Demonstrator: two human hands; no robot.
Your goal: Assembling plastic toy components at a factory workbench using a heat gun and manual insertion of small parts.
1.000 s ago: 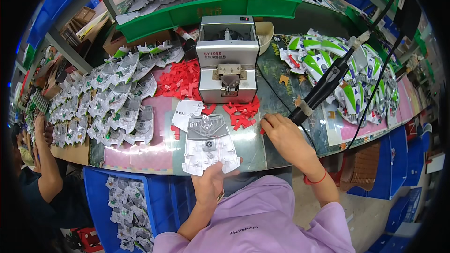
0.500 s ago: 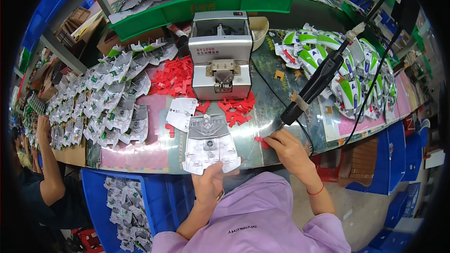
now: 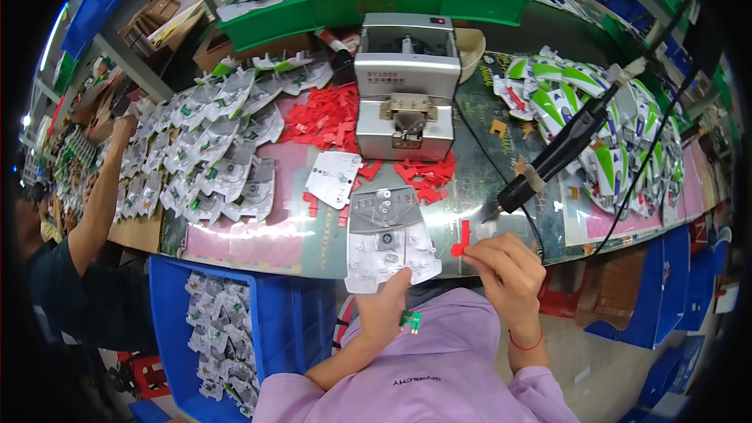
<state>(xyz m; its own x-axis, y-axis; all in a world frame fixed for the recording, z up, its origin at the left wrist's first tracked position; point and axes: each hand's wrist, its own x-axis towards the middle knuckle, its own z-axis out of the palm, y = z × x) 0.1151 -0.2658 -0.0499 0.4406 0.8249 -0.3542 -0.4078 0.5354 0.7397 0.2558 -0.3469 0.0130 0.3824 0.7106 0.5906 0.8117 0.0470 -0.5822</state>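
My left hand [image 3: 382, 312] grips the lower edge of a white-and-grey plastic shell [image 3: 389, 249], thumb on top, at the table's front edge. A small green circuit board [image 3: 410, 321] shows by the palm of the same hand; whether the fingers clasp it is hidden. To the right, my right hand [image 3: 511, 276] pinches a red plastic piece [image 3: 464, 236] at its lower end, beside the shell and apart from it. Beyond the shell lie a flat white panel [image 3: 334, 178] and loose red pieces [image 3: 424, 178], in front of a silver screw feeder [image 3: 407, 70].
An electric screwdriver [image 3: 558, 147] hangs at the right, near my right hand. White-green shells [image 3: 619, 133] are heaped behind it. Rows of open shells [image 3: 211, 141] cover the left side. A blue crate [image 3: 286, 321] stands below. At far left, a co-worker's arm [image 3: 98, 196] reaches in.
The red piece now stands upright in my right hand's pinch, lifted off the table. The circuit board has come into sight by my left palm. The whole view has shifted.
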